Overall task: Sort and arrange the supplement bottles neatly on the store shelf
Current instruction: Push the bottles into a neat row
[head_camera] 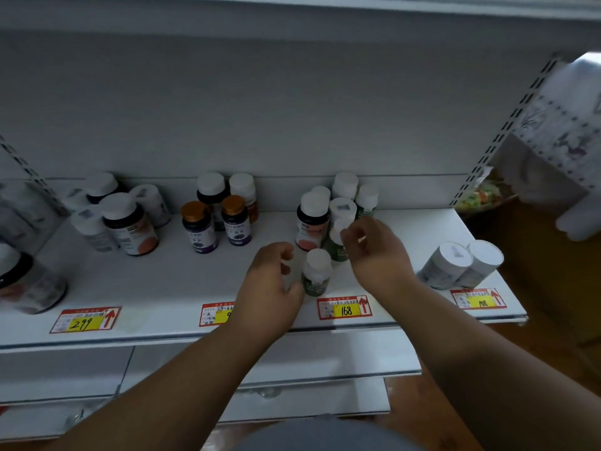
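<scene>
Standing upright near the front edge of the white metal store shelf (162, 288), just behind the red-and-yellow price tag marked 168 (345, 308): a small dark-green plastic supplement bottle with a white screw cap (316, 272), long axis vertical. Directly right of the left hand (271, 281), thumb close against its base, fingers loosely curled and not closed around it. Farther back, toward the cluster by the shelf's rear edge, the right hand (370, 249), fingertips pinching the white cap of a second dark-green bottle (336, 242). Nearer to the front bottle: the left hand. Hidden behind the right hand: most of that second bottle's body. Labels too blurred to read; contact at the left thumb uncertain.
</scene>
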`<state>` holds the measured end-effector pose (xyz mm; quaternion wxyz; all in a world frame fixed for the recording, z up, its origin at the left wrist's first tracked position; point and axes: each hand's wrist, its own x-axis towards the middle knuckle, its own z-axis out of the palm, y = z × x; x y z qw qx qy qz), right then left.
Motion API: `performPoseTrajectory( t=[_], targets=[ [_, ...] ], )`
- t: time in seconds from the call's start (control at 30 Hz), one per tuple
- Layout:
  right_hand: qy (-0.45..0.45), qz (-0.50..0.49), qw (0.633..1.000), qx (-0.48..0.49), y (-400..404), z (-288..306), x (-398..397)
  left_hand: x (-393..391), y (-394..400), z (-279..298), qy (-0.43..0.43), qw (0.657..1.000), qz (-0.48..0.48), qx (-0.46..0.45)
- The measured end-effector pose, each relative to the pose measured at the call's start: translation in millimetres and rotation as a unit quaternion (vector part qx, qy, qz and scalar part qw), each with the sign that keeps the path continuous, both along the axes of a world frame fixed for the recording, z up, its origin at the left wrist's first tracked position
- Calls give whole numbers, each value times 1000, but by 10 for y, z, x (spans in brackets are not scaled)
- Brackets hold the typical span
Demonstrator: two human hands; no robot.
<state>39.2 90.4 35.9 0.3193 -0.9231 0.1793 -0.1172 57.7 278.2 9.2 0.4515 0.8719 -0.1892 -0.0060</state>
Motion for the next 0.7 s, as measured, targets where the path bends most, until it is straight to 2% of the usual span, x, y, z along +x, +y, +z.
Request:
performPoseTrajectory(
  t=[0.2,0.4,0.5,0.63,0.7],
  targets=[
    [61,24,997,-45,-187,-103,321,71,-287,210,-91,996,-13,2],
    [33,-7,999,-19,-257,-98,313,100,-348,197,-154,986,-39,53],
    [6,-28,997,69,-291,124,176,89,-323,278,-129,990,-47,38],
    [-18,32,983,178,-223,508,44,16,-309,402,-49,996,-77,2],
    [-38,51,978,197,-136,646,-19,-12,-297,462,-35,995,-93,-31]
  ],
)
